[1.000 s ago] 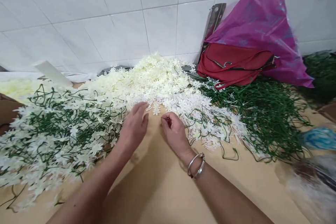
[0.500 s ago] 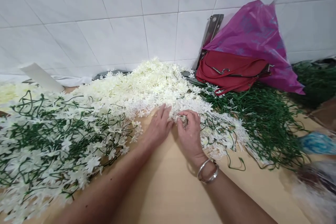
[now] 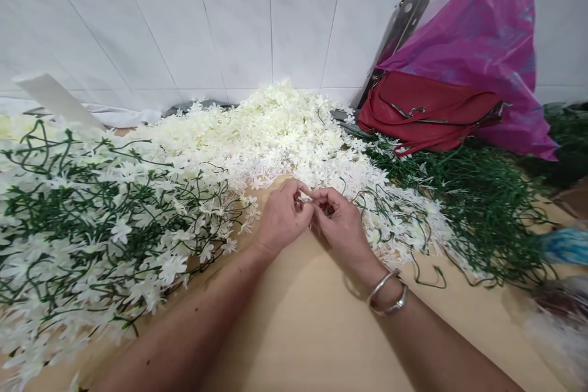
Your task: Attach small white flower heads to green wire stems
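My left hand (image 3: 283,214) and my right hand (image 3: 342,223) meet above the wooden tabletop, fingertips pinched together. Between them shows a small white artificial flower (image 3: 305,198), mostly covered by the fingers. Both hands seem to grip it, though its lower end is hidden. Just beyond lies a heap of loose white flower heads (image 3: 285,125). To the left is a pile of white flowers on green stems (image 3: 119,226). White stamen-like pieces and flowers (image 3: 404,220) spread beside my right hand.
Bare green plastic stems (image 3: 482,208) lie in a tangle at the right. Behind them a red handbag (image 3: 427,113) and a purple plastic bag (image 3: 478,43) lean near the tiled wall (image 3: 239,37). A clear plastic bag (image 3: 560,324) sits at the right edge.
My left hand has curled from reaching fingers into a pinch, and both hands have come together around the small flower. The view has shifted slightly.
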Available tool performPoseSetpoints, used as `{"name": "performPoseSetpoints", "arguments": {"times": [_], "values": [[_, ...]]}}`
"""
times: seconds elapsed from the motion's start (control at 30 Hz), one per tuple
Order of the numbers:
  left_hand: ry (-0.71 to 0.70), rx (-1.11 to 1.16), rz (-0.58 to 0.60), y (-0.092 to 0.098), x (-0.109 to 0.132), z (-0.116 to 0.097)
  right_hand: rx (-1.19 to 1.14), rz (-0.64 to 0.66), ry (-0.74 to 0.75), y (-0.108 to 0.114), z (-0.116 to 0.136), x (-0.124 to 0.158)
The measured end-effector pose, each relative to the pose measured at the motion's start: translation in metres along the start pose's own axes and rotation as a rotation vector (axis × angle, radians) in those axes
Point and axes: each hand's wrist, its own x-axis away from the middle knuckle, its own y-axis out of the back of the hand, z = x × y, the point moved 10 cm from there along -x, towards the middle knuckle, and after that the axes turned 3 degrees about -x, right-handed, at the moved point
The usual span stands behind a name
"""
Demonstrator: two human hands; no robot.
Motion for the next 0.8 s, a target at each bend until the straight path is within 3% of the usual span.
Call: {"name": "performPoseSetpoints", "arguments": {"times": [0.13, 0.27, 0.53, 0.7, 0.8], "values": [[0.07, 0.116, -0.144, 0.016, -0.002, 0.01, -0.214, -0.091, -0.043, 0.008, 0.0, 0.002], [0.122, 0.219, -0.259, 0.024, -0.002, 0.022, -0.243, -0.165, -0.038, 0.021, 0.003, -0.001], [0.15, 0.219, -0.252, 0.017, -0.002, 0.034, -0.128, -0.187, 0.052, 0.028, 0.003, -0.005], [-0.012, 0.079, -0.309, 0.024, -0.001, 0.017, -0.159, -0.18, 0.003, 0.027, -0.001, -0.004], [0.008, 0.062, -0.324, 0.026, -0.001, 0.017, -0.041, -0.233, 0.09, 0.034, 0.011, -0.003]]}}
